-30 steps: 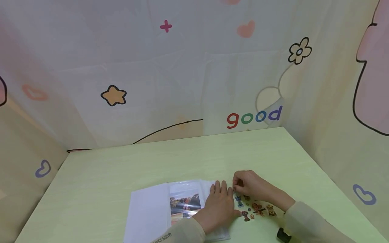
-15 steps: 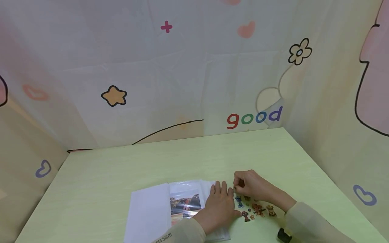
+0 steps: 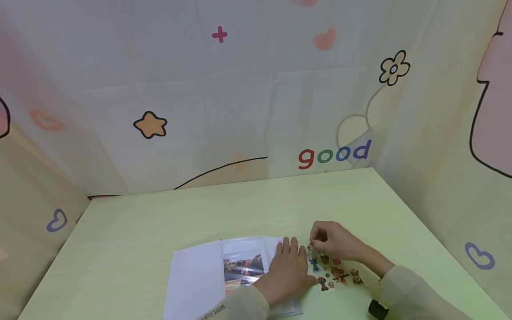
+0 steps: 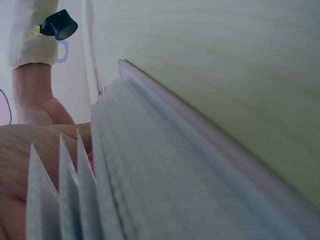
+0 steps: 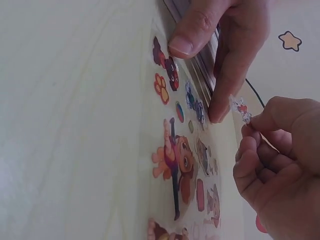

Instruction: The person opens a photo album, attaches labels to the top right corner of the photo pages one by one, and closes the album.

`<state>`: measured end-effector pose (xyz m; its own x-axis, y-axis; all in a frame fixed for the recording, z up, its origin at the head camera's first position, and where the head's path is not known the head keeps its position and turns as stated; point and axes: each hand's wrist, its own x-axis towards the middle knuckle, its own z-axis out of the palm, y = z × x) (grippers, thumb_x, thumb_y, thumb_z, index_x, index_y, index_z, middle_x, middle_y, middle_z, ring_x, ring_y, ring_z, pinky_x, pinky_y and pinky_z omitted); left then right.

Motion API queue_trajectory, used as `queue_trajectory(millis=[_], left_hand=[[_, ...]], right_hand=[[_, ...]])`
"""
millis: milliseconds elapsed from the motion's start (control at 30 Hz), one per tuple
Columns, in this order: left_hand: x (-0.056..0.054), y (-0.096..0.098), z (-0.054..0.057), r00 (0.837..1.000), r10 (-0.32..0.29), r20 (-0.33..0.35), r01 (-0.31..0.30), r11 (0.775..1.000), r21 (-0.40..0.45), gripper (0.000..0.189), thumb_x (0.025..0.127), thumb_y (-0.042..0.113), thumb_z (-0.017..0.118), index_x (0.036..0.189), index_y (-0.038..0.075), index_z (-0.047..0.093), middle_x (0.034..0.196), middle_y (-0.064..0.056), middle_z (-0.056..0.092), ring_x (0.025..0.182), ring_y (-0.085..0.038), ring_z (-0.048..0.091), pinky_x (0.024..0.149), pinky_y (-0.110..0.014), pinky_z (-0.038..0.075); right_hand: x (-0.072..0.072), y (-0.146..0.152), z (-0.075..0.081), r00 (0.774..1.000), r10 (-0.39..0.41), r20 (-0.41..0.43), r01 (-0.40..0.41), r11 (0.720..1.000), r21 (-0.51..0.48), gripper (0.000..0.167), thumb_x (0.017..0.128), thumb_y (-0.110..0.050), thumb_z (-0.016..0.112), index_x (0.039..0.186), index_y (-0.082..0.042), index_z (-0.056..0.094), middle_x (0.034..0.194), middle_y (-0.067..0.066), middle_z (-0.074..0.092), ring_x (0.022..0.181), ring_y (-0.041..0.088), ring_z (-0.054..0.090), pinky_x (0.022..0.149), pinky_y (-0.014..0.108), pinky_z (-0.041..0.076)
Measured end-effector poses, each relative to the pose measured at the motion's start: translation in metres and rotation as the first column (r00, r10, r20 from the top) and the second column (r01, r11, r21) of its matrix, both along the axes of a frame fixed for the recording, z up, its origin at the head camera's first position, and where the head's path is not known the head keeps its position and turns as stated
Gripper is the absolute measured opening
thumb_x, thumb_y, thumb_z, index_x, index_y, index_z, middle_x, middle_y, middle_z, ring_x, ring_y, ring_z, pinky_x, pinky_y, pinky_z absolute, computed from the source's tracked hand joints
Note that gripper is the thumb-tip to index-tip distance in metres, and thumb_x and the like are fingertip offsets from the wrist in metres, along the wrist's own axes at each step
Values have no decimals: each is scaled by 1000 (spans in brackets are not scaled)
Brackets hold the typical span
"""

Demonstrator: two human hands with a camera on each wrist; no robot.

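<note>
Right hand [image 3: 337, 241] is pinching a small character sticker [image 5: 241, 108] by its lower end, held near the sticker sheet [image 5: 161, 200]. Left hand [image 3: 287, 273] is lying spread on the photo album [image 3: 196, 275], its thumb overlapping the sheet. Risk: rolling fingertips could be creasing or catching the adhesive film. Right wrist view: long axis is slanting, free end pointing up-left, toward left hand.
</note>
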<state>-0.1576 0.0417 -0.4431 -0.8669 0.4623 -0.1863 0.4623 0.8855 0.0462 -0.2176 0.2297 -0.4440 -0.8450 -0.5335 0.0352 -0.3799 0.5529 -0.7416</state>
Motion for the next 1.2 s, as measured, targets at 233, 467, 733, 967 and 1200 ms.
queue_trajectory(millis=[233, 467, 733, 967, 1200], left_hand=[[0, 0, 0, 1000, -3, -14, 3, 1000, 5, 85, 95, 68, 59, 154, 9, 48, 163, -16, 36, 152, -36, 30, 122, -45, 27], [1, -1, -2, 998, -18, -60, 18, 1000, 7, 84, 95, 67, 60, 152, 7, 50, 161, -17, 39, 151, -36, 33, 121, -45, 29], [3, -1, -3, 999, -16, -41, 17, 999, 31, 84, 95, 65, 61, 154, 6, 48, 163, -17, 37, 152, -36, 30, 122, -45, 28], [3, -6, 2, 999, -4, -48, 6, 999, 40, 86, 94, 67, 60, 154, 6, 47, 163, -16, 37, 152, -35, 30, 122, -45, 27], [9, -18, 16, 999, 11, -41, -5, 992, 123, 86, 95, 65, 61, 155, 6, 45, 164, -16, 34, 153, -35, 28, 123, -46, 25]], right_hand=[[1, 4, 2, 999, 3, 50, -2, 1000, -30, 5, 98, -4, 67, 97, -9, 67, 86, 0, 64, 75, 11, 57, 65, 24, 49], [3, 6, 5, 997, -1, 72, 4, 999, -42, 5, 102, -9, 64, 102, -5, 68, 88, 1, 64, 77, 12, 56, 66, 24, 48], [3, 7, 7, 997, -4, 74, 9, 998, -63, 7, 104, -7, 62, 101, -2, 66, 89, 5, 64, 78, 15, 56, 67, 23, 48], [2, 7, 10, 997, -27, 76, 34, 996, -86, 6, 104, -5, 60, 101, -3, 65, 85, 6, 60, 74, 14, 54, 64, 23, 48], [1, 1, 17, 997, -50, 65, 57, 992, -114, 8, 104, -5, 60, 101, -3, 67, 78, 3, 56, 68, 14, 50, 59, 23, 44]])
